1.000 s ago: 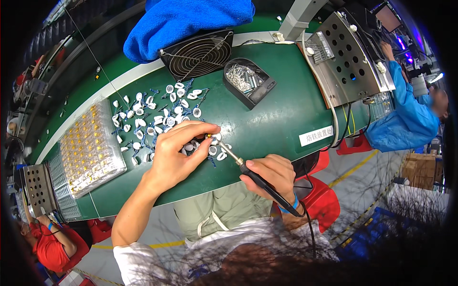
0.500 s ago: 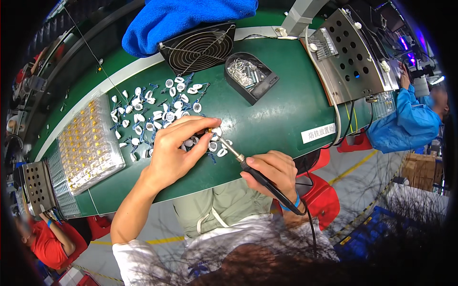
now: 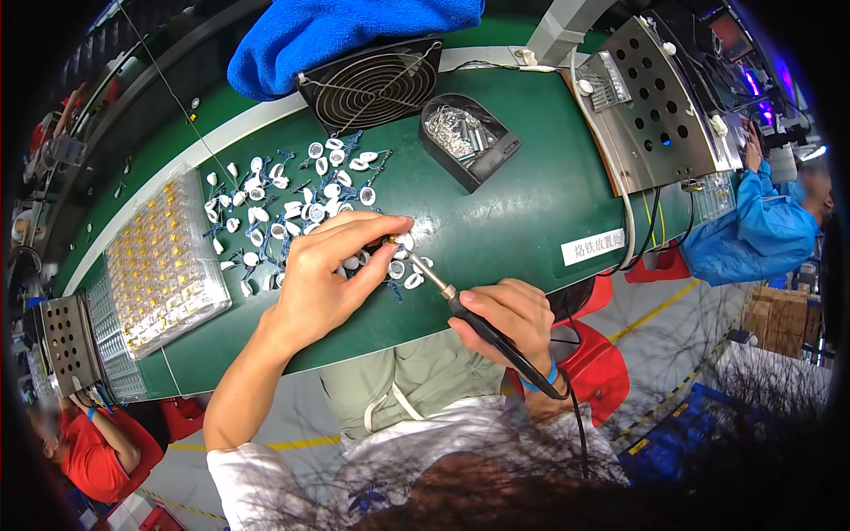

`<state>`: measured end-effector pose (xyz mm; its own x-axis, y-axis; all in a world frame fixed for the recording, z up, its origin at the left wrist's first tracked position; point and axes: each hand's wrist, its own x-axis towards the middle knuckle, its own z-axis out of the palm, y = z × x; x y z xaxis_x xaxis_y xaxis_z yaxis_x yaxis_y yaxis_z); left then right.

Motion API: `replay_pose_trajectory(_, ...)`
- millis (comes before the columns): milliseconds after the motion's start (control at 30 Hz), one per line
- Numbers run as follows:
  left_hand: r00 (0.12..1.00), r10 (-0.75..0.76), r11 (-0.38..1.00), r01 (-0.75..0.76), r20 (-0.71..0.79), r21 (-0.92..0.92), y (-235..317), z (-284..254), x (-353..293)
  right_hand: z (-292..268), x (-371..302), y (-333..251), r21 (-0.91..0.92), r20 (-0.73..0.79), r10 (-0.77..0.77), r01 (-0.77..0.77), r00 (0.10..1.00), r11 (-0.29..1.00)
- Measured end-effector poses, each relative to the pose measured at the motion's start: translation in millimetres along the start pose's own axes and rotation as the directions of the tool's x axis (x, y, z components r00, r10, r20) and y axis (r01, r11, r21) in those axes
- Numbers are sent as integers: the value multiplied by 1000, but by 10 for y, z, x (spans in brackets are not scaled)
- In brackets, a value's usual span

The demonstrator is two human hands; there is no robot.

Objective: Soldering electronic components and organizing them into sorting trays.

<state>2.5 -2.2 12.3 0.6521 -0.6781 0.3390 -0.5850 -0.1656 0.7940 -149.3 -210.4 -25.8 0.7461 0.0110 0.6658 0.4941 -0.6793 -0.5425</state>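
In my right hand [image 3: 512,320] is a soldering iron [image 3: 482,329], its black handle gripped and its metal barrel pointing up and to the left. The iron's tip meets a small white part [image 3: 404,241] at the fingertips of my left hand [image 3: 323,274]. Thumb and forefinger of that hand pinch the part, and a bit of gold-coloured metal shows between them. Fine detail at the tip is too small to make out. Many white oval pieces with dark blue wires [image 3: 316,212] lie scattered on the green bench beyond my left hand.
A black fan [image 3: 376,90] with a blue towel [image 3: 345,35] stands at the back. Right of it is a black scoop-shaped bin [image 3: 469,142] of small metal parts. A clear tray of gold-coloured pieces [image 3: 168,265] lies left; a perforated metal box [image 3: 651,106] stands right. Co-workers sit at both sides.
My hands, the white part and the soldering iron hold nearly the same position. The view has shifted very slightly.
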Motion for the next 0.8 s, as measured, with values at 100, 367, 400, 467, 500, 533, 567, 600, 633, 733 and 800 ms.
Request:
replay_pose_trajectory(100,1000,5,1000,-5,-4,5,5,-1,-1,3,-1,2,0,-1,0,0,1000,1000)
replay_pose_trajectory(367,1000,3,1000,-3,8,16,32,-9,2,1,-5,9,-1,-73,-35,35,997,999)
replay_pose_trajectory(400,1000,-7,1000,7,13,9,36,-9,2,-1,-7,8,1,-61,-26,26,998,1000)
replay_pose_trajectory(467,1000,-8,1000,8,14,13,42,-12,5,-5,-8,6,3,-49,-18,18,999,1000)
replay_pose_trajectory(500,1000,-11,1000,10,14,17,45,-13,6,-6,-9,4,1,-42,-15,15,999,1000)
replay_pose_trajectory(533,1000,-9,1000,9,13,17,46,-14,8,-6,-8,4,1,-33,-10,10,999,1000)
replay_pose_trajectory(567,1000,-5,1000,5,14,22,48,-15,7,-2,-7,2,-2,-36,-15,14,999,1000)
replay_pose_trajectory(600,1000,-1,1000,1,14,27,48,-15,8,2,-4,3,1,-34,-13,13,999,1000)
replay_pose_trajectory(633,1000,0,1000,0,15,27,48,-16,7,5,-2,3,8,-33,-9,10,999,1000)
replay_pose_trajectory(733,1000,-18,1000,17,22,23,46,-18,7,12,9,7,11,-26,-11,11,1000,1000)
replay_pose_trajectory(800,1000,-5,1000,5,16,5,40,-13,12,12,14,11,10,-33,-25,26,999,1000)
